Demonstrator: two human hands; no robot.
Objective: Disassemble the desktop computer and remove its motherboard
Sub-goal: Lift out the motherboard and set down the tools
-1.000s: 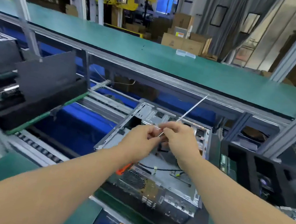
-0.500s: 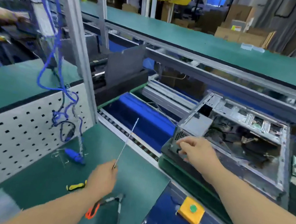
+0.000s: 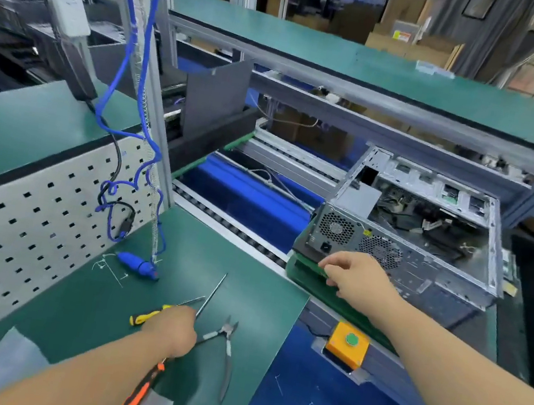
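The open desktop case (image 3: 420,277) lies on a green pallet (image 3: 303,275) on the conveyor, rear panel toward me. Its grey power supply (image 3: 341,227) sits in the near-left corner, and loose cables show inside. My right hand (image 3: 359,280) is at the case's near-left corner, fingers curled over the pallet's edge. My left hand (image 3: 172,330) is low over the green mat and pinches a thin metal rod (image 3: 212,293) that points up and away from me.
On the mat (image 3: 248,269) lie a yellow-black screwdriver (image 3: 142,317), cutting pliers (image 3: 227,349), an orange-handled tool (image 3: 138,394) and a blue plug (image 3: 136,264) on hanging blue cables. An orange button box (image 3: 346,347) sits below the conveyor rail. A perforated panel (image 3: 12,226) stands left.
My left hand took the thin rod from the case to the mat and lowered it among the tools. My right hand slid from the case's corner down to the pallet edge.
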